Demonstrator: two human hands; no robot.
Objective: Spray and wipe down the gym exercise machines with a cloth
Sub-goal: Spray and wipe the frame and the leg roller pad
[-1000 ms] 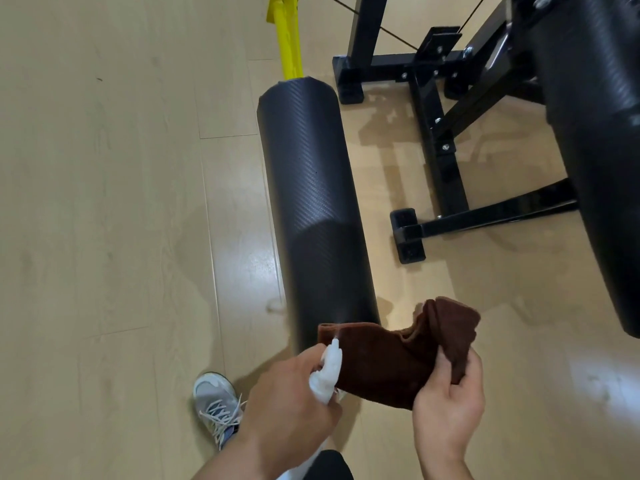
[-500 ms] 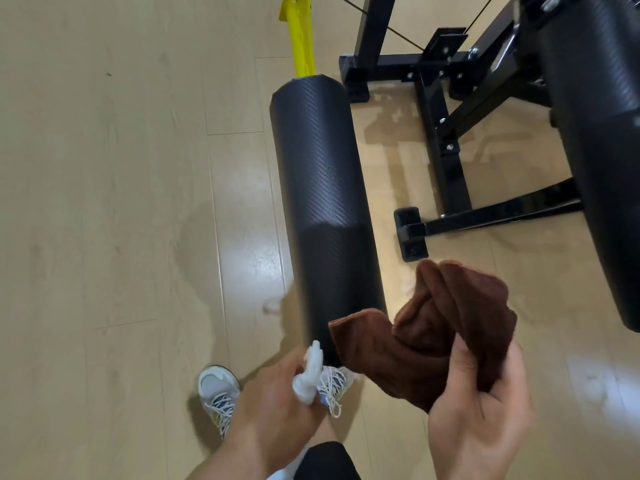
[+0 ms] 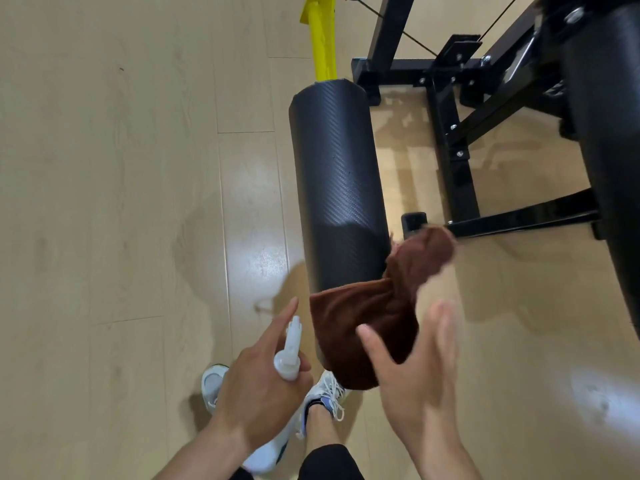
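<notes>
My left hand (image 3: 256, 396) grips a small white spray bottle (image 3: 289, 355), index finger stretched out beside the nozzle, which points toward the near end of a black padded roller (image 3: 336, 181). A brown cloth (image 3: 367, 317) hangs bunched in front of that near end, one corner flung up to the right and blurred. My right hand (image 3: 419, 375) is spread with straight fingers just below and right of the cloth, blurred by motion; its fingertips touch the cloth's lower edge.
The roller sits on a yellow bar (image 3: 320, 46). A black steel machine frame (image 3: 450, 150) stands on the wooden floor to the right, beside a large black pad (image 3: 609, 133) at the right edge. My white shoes (image 3: 213, 382) are below the hands.
My right hand has let go of the bunched cloth and opened its fingers; the cloth has lifted up and away. The view has moved closer to the roller.
</notes>
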